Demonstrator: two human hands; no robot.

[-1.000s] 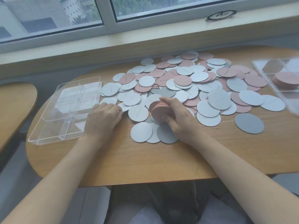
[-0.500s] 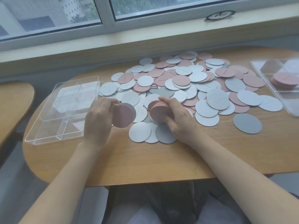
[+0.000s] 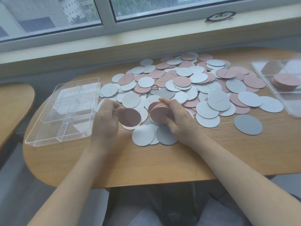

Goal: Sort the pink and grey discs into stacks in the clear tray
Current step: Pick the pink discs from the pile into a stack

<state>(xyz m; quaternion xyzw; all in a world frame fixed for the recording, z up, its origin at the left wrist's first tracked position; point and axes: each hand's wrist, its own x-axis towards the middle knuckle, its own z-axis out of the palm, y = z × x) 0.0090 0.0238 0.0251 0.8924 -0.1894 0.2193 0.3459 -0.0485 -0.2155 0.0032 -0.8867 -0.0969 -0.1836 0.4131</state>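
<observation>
- The left hand (image 3: 106, 119) pinches 1 pink disc (image 3: 130, 117) by its left edge, lifted above the wooden table (image 3: 146, 162), flat face tilted toward the camera.
- The right hand (image 3: 176, 119) grips a stack of pink discs (image 3: 158, 114) tipped on edge, its axis running roughly left-right, faces toward the single disc just beside it.
- Under both lie grey discs (image 3: 143, 135); behind spreads a mixed heap of discs (image 3: 187, 80).
- The clear tray (image 3: 65, 111) sits left of the hands, long axis running away from the viewer.
- A second tray (image 3: 267, 69) at far right holds a pink stack (image 3: 284, 81).
- Glasses (image 3: 219, 16) rest on the sill.
</observation>
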